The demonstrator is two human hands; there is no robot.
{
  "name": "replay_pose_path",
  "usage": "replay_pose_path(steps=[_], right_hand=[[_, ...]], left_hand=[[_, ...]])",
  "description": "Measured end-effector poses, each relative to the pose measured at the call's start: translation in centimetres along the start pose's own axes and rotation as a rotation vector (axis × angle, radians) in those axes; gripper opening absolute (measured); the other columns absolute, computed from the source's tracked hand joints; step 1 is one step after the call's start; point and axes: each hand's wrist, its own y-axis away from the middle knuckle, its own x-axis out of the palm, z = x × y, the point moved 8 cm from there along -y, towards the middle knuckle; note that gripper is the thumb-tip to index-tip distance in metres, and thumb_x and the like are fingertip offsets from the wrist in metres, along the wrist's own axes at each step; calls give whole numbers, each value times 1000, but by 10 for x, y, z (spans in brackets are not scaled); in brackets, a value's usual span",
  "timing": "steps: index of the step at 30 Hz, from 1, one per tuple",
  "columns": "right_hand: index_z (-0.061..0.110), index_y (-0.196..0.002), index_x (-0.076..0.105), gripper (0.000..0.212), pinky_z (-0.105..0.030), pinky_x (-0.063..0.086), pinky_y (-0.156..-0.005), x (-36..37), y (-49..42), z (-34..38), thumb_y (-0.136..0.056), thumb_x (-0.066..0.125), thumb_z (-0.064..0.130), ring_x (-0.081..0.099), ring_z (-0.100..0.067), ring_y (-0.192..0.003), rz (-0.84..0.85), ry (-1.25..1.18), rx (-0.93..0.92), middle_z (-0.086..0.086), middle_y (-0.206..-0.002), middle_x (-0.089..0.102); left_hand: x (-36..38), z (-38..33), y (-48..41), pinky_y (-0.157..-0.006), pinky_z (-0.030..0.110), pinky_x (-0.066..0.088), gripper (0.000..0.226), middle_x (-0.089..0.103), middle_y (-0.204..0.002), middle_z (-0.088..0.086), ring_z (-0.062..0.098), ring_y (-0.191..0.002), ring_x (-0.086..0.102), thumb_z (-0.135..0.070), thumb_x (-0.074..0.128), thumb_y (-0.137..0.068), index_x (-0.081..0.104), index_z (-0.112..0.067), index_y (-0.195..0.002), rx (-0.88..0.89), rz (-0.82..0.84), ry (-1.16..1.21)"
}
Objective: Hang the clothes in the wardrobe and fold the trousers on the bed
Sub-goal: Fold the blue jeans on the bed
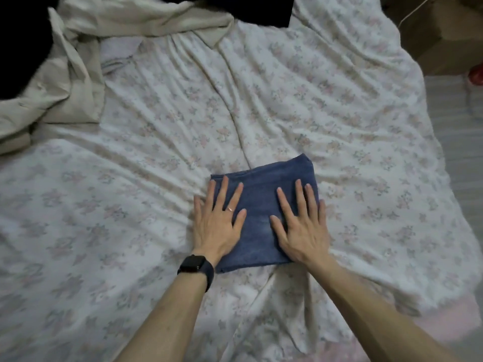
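A pair of blue denim trousers (pixel 261 189) lies folded into a small rectangle on the floral bedsheet (pixel 156 178), near the middle of the bed. My left hand (pixel 218 220) rests flat on the left part of the fold, fingers spread, a ring on one finger and a dark watch on the wrist. My right hand (pixel 300 223) lies flat on the right part, fingers spread. Neither hand grips the cloth; both press down on it.
A crumpled beige garment (pixel 78 61) lies at the bed's far left. A dark cloth (pixel 230 6) lies at the far edge. Brown cardboard boxes (pixel 444 35) stand off the bed at the upper right, with a red object (pixel 477 74) beside them on the floor.
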Motion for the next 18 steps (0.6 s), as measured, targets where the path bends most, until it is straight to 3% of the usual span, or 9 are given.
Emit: replay_pose_path(steps=[3,6,8,11,14,18], right_hand=[[37,-161,11,71,-56,11,-123,16,-4,-17,-99,33,63,-6,-24,-156,40,20,20,-1,-170,-4],[26,-162,18,69,-55,15,-122,10,-6,-15,-102,38,53,4,-33,-156,-19,-9,12,-9,-170,0],[19,-161,23,65,-49,25,-119,-4,-6,-25,-104,41,46,25,-37,-148,-71,-144,141,-13,-167,13],[26,-160,24,67,-32,31,-112,-13,-1,-48,-101,56,34,39,-28,-138,-40,-565,383,-10,-156,36],[34,-159,24,78,-35,34,-115,-23,-10,-56,-94,68,25,39,-21,-144,96,-690,382,4,-160,37],[50,-156,16,102,-44,40,-111,-21,-20,-61,-83,74,10,40,-22,-141,379,-819,387,14,-156,36]], left_hand=[[25,21,-10,-123,54,-6,68,-30,-161,-19,28,-154,-15,-65,13,-101,-22,-43,-154,-123,140,-12],[23,18,-13,-125,53,2,68,-26,-164,-17,28,-155,-6,-63,18,-103,-17,-40,-157,-129,105,21],[9,15,-4,-120,49,26,65,-3,-169,-3,27,-150,22,-54,32,-105,5,-36,-161,-181,-49,123],[7,34,25,-104,40,46,56,43,-149,5,23,-128,50,-41,53,-101,32,-26,-151,-551,-188,687],[29,48,34,-90,38,56,41,66,-128,6,20,-106,66,-31,64,-98,55,-11,-133,-822,26,1085],[23,51,27,-64,26,58,39,70,-124,10,19,-94,72,-13,70,-93,60,-7,-131,-839,196,1417]])
